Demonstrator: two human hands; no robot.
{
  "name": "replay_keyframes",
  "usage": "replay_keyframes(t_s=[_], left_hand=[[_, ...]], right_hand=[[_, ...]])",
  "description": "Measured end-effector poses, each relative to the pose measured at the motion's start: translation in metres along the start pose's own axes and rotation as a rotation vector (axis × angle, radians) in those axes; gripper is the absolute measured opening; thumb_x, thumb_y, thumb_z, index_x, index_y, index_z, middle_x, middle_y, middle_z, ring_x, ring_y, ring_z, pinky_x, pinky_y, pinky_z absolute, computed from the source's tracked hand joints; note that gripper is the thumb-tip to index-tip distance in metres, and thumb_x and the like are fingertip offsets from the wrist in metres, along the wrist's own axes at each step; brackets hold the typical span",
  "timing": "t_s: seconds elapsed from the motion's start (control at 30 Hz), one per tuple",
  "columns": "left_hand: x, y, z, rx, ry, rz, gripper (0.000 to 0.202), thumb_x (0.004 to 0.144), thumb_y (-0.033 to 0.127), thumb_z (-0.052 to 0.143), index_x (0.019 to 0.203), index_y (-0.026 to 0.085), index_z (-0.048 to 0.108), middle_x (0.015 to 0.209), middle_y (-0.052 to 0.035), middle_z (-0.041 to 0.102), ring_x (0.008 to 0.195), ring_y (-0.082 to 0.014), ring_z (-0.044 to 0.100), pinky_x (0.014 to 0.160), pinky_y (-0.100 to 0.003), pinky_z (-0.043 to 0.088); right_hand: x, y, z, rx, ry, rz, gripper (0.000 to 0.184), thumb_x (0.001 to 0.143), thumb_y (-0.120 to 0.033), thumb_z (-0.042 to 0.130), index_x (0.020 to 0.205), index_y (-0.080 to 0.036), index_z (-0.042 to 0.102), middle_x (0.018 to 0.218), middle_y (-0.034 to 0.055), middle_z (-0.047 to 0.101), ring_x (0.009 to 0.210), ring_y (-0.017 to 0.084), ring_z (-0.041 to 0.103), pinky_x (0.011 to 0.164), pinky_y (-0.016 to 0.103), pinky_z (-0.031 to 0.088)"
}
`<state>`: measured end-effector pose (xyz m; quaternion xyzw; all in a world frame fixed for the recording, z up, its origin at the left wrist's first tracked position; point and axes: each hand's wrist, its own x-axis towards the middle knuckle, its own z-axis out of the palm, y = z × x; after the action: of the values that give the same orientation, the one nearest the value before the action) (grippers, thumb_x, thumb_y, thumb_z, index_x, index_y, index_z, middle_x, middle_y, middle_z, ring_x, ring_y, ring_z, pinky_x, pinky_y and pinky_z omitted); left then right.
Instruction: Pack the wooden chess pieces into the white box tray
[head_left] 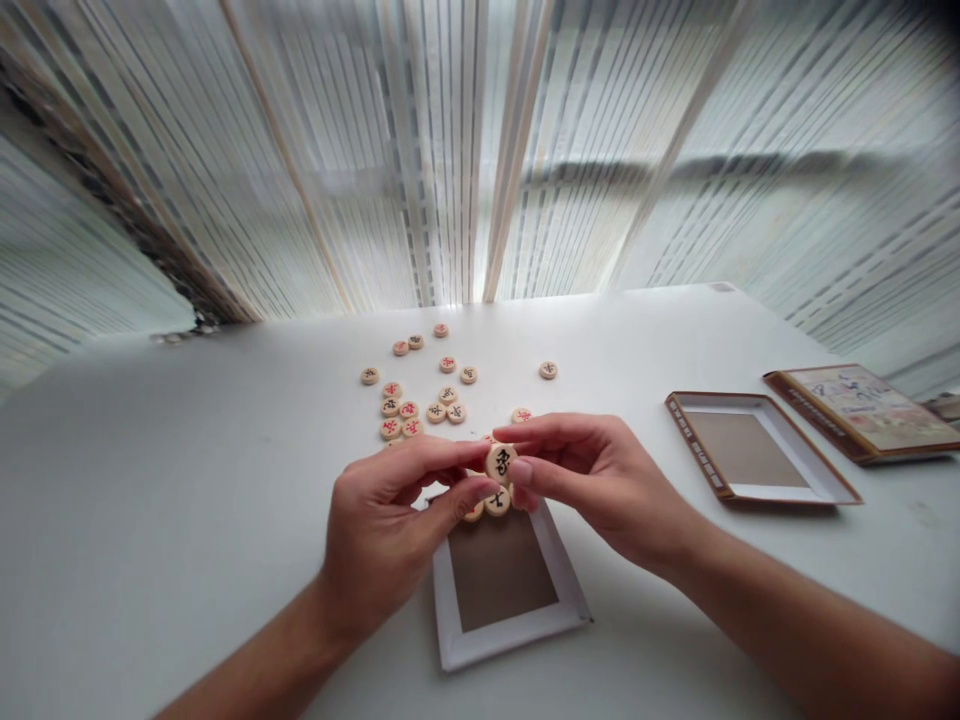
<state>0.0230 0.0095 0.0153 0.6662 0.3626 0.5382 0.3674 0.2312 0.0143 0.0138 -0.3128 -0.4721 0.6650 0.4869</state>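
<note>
A round wooden xiangqi piece point(501, 462) with a black character is held up between my two hands, its face turned towards me. My left hand point(397, 505) pinches it from the left with thumb and fingers. From the right, the thumb and forefinger of my right hand point(600, 480) grip its edge. Just below lies a shallow open box tray point(517, 632) with white walls and a brown bottom. Another black-character piece point(496, 501) shows at the tray's far end, beside a piece point(474, 512) partly covered by my left thumb. My hands hide most of that end.
Several loose xiangqi pieces point(409, 409), red and black, lie scattered beyond my hands on the white table point(300, 560). One piece point(548, 370) sits apart. To the right are another open tray point(742, 450) and a printed box lid point(874, 405). Striped curtains point(420, 150) hang behind the table.
</note>
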Motion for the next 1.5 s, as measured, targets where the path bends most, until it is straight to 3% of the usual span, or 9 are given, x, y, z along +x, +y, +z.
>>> replay_keyframes(t_s=[0.2,0.43,0.6,0.77,1.23,1.5], left_hand=[[0.0022,0.0018,0.0017,-0.082,0.009,-0.135,0.022,0.084,0.011,0.089,0.104,0.022,0.09,0.088,-0.0038,0.087,0.08,-0.0176,0.084,0.071,-0.017,0.068],[0.0032,0.0035,0.002,-0.235,-0.059,-0.247,0.027,0.085,0.012,0.089,0.108,0.025,0.089,0.092,-0.0025,0.088,0.08,-0.0159,0.085,0.071,-0.015,0.067],[0.0049,0.0041,0.0024,-0.219,-0.063,-0.257,0.024,0.086,0.014,0.088,0.107,0.026,0.089,0.088,-0.002,0.087,0.081,-0.0147,0.083,0.068,-0.012,0.064],[0.0068,0.0053,0.003,-0.204,-0.071,-0.274,0.019,0.09,0.018,0.084,0.107,0.024,0.089,0.087,-0.0028,0.087,0.069,-0.0101,0.077,0.063,-0.011,0.061],[0.0072,0.0025,0.0009,-0.135,-0.073,-0.255,0.013,0.094,0.031,0.082,0.098,0.022,0.091,0.068,-0.0024,0.079,0.061,-0.0109,0.069,0.058,-0.015,0.058],[0.0026,0.0019,0.0007,-0.152,-0.076,-0.235,0.016,0.094,0.023,0.082,0.108,0.027,0.089,0.079,-0.001,0.084,0.065,-0.0093,0.073,0.063,-0.012,0.061]], right_hand=[[0.0002,0.0042,-0.003,0.075,-0.055,0.064,0.026,0.091,-0.026,0.089,0.116,-0.024,0.086,0.084,0.0036,0.081,0.068,0.009,0.071,0.064,0.018,0.058],[0.0002,0.0019,-0.0013,0.097,-0.051,0.108,0.025,0.088,-0.027,0.092,0.113,-0.022,0.087,0.078,0.0036,0.082,0.065,0.01,0.075,0.063,0.016,0.062],[0.0019,0.0003,-0.001,0.115,-0.055,0.1,0.022,0.093,-0.036,0.087,0.106,-0.019,0.089,0.076,0.0063,0.082,0.064,0.012,0.078,0.064,0.018,0.065],[0.0014,0.0004,-0.0001,0.148,-0.039,0.082,0.018,0.089,-0.03,0.091,0.105,-0.021,0.088,0.077,0.0034,0.083,0.066,0.011,0.079,0.066,0.017,0.065],[0.002,-0.0029,0.0044,0.082,-0.029,0.045,0.024,0.076,-0.024,0.099,0.095,-0.017,0.087,0.076,0.0032,0.082,0.064,0.012,0.076,0.062,0.018,0.062],[0.0021,-0.0051,0.0049,0.037,-0.001,0.044,0.026,0.075,-0.03,0.101,0.092,-0.017,0.086,0.073,0.0016,0.079,0.062,0.01,0.071,0.062,0.019,0.06]])
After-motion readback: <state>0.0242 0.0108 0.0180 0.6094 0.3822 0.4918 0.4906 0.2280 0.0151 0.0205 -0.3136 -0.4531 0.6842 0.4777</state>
